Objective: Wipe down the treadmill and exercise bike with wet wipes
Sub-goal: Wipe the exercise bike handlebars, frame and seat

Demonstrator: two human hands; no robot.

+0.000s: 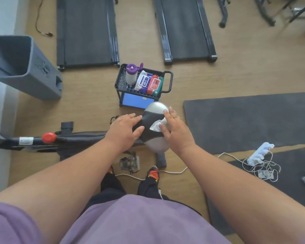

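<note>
The exercise bike's saddle (pixel 153 111), black with silver ends, is right below me. My left hand (pixel 125 129) rests flat on the saddle's front part, fingers straight. My right hand (pixel 174 131) presses a crumpled white wet wipe (pixel 157 125) onto the top of the saddle, fingers and thumb curled round the wipe. The bike frame (pixel 77 138) with a red knob (pixel 49 137) runs to the left. Two treadmill belts (pixel 86 30) (pixel 185 29) lie on the floor ahead.
A small black cart (pixel 167 81) beyond the saddle holds a wipe canister (pixel 131 74) and wipe packs (pixel 149 83). A grey bin (pixel 21 67) stands at left. Dark mats (pixel 245 118) lie to the right, with a power strip (pixel 260 152) and tangled white cables.
</note>
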